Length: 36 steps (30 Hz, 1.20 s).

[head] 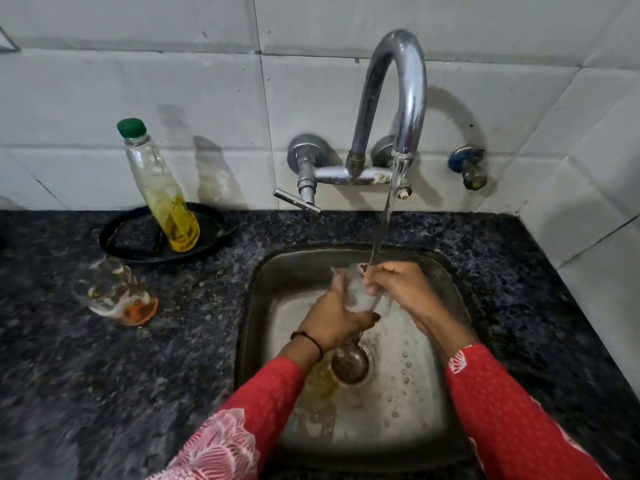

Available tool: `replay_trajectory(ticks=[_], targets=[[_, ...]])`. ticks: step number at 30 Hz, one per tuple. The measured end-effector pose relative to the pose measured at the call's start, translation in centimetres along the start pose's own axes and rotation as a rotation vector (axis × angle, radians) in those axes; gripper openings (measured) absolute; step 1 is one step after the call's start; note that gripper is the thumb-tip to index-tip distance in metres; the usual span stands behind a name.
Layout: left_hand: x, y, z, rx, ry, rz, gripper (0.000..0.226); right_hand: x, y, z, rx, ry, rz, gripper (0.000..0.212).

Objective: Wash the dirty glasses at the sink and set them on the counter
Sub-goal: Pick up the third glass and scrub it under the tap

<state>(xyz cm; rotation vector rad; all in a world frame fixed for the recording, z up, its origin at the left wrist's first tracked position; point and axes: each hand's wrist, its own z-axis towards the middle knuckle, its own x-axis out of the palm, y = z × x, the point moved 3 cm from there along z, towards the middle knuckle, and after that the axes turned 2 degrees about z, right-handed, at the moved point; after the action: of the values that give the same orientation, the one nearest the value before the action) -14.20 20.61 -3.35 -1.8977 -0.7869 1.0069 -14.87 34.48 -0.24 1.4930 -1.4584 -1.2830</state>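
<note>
Fingers (372, 273): those of the right hand (398, 289) curl over the rim of a clear glass (362, 296); whether any reach inside is too blurred to tell.
Left hand (332, 322): wraps the glass from below and the side, thumb along its base, gripping it.
Glass: held tilted between both hands, above the sink (446, 282) basin, right under the water stream (388, 209).
Tap (398, 98): chrome gooseneck on the tiled wall, running; a lever handle (296, 200) sticks out at its left.
Sink floor: wet, with a metal strainer (349, 363) near the drain, just below the left wrist.
Sleeves (502, 410): red, patterned in pink at the cuffs; a dark thread band (308, 341) circles the left wrist.
Counter (104, 375): dark speckled stone around the sink.
Second glass (110, 292): lies on its side on the counter left of the sink, with orange residue at its base.
Bottle (159, 188): green cap, yellow liquid, standing in a black dish (207, 220) beside a dark scrub pad (133, 237).
</note>
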Motion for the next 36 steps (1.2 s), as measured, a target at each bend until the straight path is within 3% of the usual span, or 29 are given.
replay_trajectory(ticks=[3,7,8,9,11,13,16,18,19,21,23,25,28,30,31,34,35,36], targets=[[0.6,0.1,0.0,0.046,0.013,-0.177,0.091,0.2,0.6,-0.2,-0.027,-0.014,0.071,0.013],[-0.4,-0.3,-0.5,-0.093,0.363,-0.796,0.041,0.1,0.6,-0.8,0.038,0.093,0.484,0.011],[-0.2,-0.3,-0.5,-0.087,0.355,-0.758,0.037,0.1,0.5,-0.7,0.033,0.062,0.394,0.011],[-0.1,-0.2,-0.3,-0.046,0.247,-0.594,0.037,0.2,0.7,-0.5,0.013,0.012,0.200,0.014],[0.1,0.1,0.3,0.050,-0.008,-0.226,0.061,0.7,1.1,-0.3,-0.025,-0.067,-0.103,0.022],[0.6,0.3,0.3,0.078,-0.069,-0.216,0.069,1.0,1.4,-0.5,-0.016,-0.096,-0.015,0.021],[-0.1,-0.6,-0.8,-0.019,0.173,-0.707,0.041,0.6,1.4,-1.0,0.007,-0.055,0.415,0.012],[-0.4,-0.7,-1.5,-0.089,0.347,-0.895,0.037,0.4,1.2,-1.1,0.021,-0.018,0.493,0.016],[-0.2,-0.3,-1.3,-0.111,0.339,-0.803,0.039,0.4,1.1,-1.0,0.014,-0.019,0.346,0.019],[0.0,0.0,-0.8,-0.047,0.142,-0.322,0.058,0.7,0.9,-0.5,-0.019,-0.027,-0.188,0.029],[0.5,0.6,0.0,0.051,-0.001,0.023,0.083,1.0,1.0,-0.3,-0.040,-0.053,-0.379,0.033],[0.4,0.2,-0.2,0.079,0.005,-0.185,0.075,0.8,0.9,-0.6,-0.033,-0.073,-0.068,0.027],[0.2,-1.5,-1.4,-0.055,0.335,-0.827,0.039,0.5,0.6,-1.0,0.025,-0.078,0.435,0.018],[0.4,-2.1,-1.9,-0.116,0.421,-0.933,0.039,0.7,0.4,-1.0,0.043,-0.100,0.378,0.021],[0.7,-1.9,-1.7,-0.095,0.345,-0.814,0.044,0.8,0.5,-0.9,0.032,-0.120,0.229,0.024],[0.6,-1.7,-0.3,0.106,0.016,-0.052,0.080,1.0,0.9,-0.5,-0.041,-0.145,-0.153,0.031],[0.4,-1.4,0.0,0.140,-0.015,0.019,0.086,1.0,1.0,-0.6,-0.057,-0.144,-0.125,0.030],[0.2,-1.3,0.1,0.140,0.002,-0.066,0.085,0.9,1.0,-0.8,-0.056,-0.147,-0.008,0.027]])
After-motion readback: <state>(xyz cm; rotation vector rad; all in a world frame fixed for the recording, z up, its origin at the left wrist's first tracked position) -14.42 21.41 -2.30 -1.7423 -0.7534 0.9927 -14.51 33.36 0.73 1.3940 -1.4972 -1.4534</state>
